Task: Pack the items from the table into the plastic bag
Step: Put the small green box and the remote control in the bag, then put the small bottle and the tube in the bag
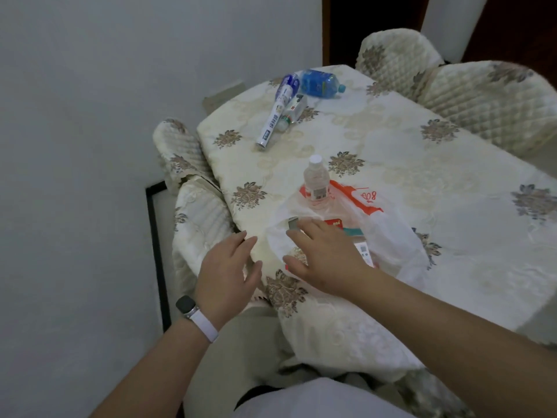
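Head view: right hand, grip spread, over the plastic bag at frame centre; left hand likewise spread, empty. Widening the bag mouth first should ease loading the blue bottle, upper centre.

The clear plastic water bottle stands on the cream flowered tablecloth. The thin white plastic bag lies in front of it, touching. Well behind it lies the long white tube, the blue plastic bottle farther back.

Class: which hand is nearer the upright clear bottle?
Right. The right hand is over the plastic bag, just short of the bottle; the left hand is farther off, at the table edge.
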`<action>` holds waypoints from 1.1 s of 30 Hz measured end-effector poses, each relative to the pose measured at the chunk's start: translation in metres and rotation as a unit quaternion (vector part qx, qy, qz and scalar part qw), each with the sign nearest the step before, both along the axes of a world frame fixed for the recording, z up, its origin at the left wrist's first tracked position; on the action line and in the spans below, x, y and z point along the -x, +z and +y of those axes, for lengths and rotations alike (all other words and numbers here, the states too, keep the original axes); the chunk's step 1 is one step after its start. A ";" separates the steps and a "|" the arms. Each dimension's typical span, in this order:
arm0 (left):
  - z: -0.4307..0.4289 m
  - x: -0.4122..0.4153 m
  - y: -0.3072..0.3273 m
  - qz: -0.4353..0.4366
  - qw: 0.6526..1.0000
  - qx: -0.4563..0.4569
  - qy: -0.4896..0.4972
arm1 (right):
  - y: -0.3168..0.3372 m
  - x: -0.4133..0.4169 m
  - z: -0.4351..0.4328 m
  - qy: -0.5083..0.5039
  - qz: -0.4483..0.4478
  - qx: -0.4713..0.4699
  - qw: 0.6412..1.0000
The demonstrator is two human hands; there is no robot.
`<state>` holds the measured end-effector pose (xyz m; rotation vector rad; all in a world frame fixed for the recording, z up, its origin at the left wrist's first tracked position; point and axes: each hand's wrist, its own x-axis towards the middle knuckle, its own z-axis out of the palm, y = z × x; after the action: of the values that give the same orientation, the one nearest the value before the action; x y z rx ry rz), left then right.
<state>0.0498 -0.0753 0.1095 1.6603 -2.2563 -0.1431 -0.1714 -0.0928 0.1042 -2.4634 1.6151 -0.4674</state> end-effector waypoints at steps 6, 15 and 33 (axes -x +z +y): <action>0.009 -0.067 0.000 -0.034 0.998 0.047 0.028 | 0.011 -0.065 -0.003 0.043 0.035 0.021 0.998; 0.022 -0.254 -0.011 -0.044 0.990 0.102 0.086 | 0.014 -0.248 -0.008 0.104 0.077 0.029 0.991; -0.023 -0.445 -0.017 -0.006 0.987 0.086 0.136 | 0.021 -0.436 -0.101 0.130 0.120 0.036 0.984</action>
<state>0.4945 -0.0984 0.0926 1.8550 -1.9612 0.1244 0.2641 -0.1940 0.1252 -2.8249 1.3395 -0.2011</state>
